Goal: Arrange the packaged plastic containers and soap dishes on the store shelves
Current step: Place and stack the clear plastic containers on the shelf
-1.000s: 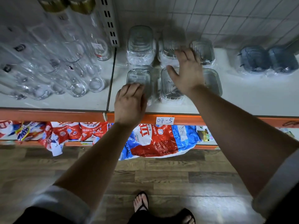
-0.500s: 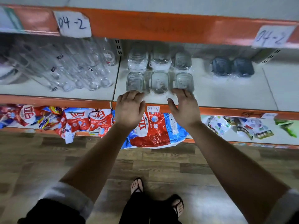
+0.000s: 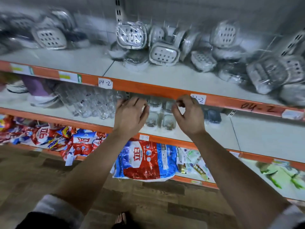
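Observation:
Clear packaged plastic containers [image 3: 159, 119] stand in neat rows on the middle shelf [image 3: 247, 129]. Wrapped white soap dishes [image 3: 164, 53] with holed trays lie in a loose heap on the upper shelf [image 3: 148, 75]. My left hand [image 3: 132, 115] and my right hand [image 3: 188, 115] hang in the air in front of the middle shelf, just below the upper shelf's orange edge [image 3: 148, 89]. Both have loosely curled fingers and hold nothing. The left hand covers part of the container rows.
Clear glass bottles [image 3: 92, 104] lie left of the containers. Two dark blue containers [image 3: 212, 115] sit to the right. More soap dishes [image 3: 49, 37] lie at upper left. Detergent bags [image 3: 143, 161] fill the lowest shelf. Wooden floor below.
The view has tilted up, bringing the upper shelf with soap dishes into sight. Both hands have drawn back from the containers and risen toward the upper shelf's edge.

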Motion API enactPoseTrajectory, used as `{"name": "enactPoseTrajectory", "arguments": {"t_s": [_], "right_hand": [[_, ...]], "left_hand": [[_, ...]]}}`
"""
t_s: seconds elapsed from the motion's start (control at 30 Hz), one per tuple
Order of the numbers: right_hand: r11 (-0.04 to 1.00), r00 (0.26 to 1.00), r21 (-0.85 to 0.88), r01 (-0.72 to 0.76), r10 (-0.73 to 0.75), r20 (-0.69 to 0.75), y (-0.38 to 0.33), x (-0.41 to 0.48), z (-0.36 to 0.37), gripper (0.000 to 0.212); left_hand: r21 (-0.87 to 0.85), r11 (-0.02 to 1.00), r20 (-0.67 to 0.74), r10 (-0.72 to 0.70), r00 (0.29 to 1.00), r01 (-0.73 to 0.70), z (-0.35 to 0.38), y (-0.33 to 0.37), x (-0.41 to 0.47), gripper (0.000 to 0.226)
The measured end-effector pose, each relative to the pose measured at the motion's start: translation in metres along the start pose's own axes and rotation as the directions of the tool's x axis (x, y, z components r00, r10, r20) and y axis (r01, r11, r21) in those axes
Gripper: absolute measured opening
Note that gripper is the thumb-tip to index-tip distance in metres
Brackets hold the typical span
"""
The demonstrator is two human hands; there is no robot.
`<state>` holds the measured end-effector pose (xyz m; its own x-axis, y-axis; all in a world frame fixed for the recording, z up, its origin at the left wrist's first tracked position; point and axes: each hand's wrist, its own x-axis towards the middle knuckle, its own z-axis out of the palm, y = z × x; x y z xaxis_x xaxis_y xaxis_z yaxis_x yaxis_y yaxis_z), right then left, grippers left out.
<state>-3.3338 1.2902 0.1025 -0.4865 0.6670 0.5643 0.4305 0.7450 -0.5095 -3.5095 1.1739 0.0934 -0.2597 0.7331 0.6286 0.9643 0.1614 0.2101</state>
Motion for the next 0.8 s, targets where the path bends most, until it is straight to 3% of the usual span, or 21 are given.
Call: {"name": "enactPoseTrajectory", "arguments": {"t_s": [0.13, 0.27, 0.4, 0.57, 0.8], "right_hand": [[0.997, 0.998, -0.046, 0.056, -0.055, 0.011, -0.005, 0.033, -0.018, 0.024], [0.998, 0.999, -0.049, 0.042, -0.043, -0.008, -0.009, 0.069, -0.017, 0.02], [0.996, 0.999, -0.075, 0.043, -0.043, 0.001, -0.013, 0.104, -0.001, 0.021], [0.981, 0.992, -0.18, 0.065, -0.043, 0.122, -0.014, 0.158, 0.031, 0.035], [0.967, 0.996, -0.256, -0.014, 0.034, 0.077, -0.011, 0.228, 0.071, 0.046]], "left_hand": [[0.052, 0.999, -0.025, -0.014, 1.0, 0.015, -0.019, -0.004, 0.029, 0.029], [0.111, 0.994, -0.031, -0.009, 0.999, 0.012, -0.026, -0.026, 0.058, 0.033], [0.107, 0.993, 0.044, -0.06, 0.997, 0.055, -0.022, -0.053, 0.086, 0.042], [0.084, 0.996, 0.09, -0.049, 0.995, 0.041, 0.002, -0.091, 0.125, 0.035], [0.022, 1.0, 0.116, 0.003, 0.993, -0.006, 0.041, -0.127, 0.166, 0.034]]}}
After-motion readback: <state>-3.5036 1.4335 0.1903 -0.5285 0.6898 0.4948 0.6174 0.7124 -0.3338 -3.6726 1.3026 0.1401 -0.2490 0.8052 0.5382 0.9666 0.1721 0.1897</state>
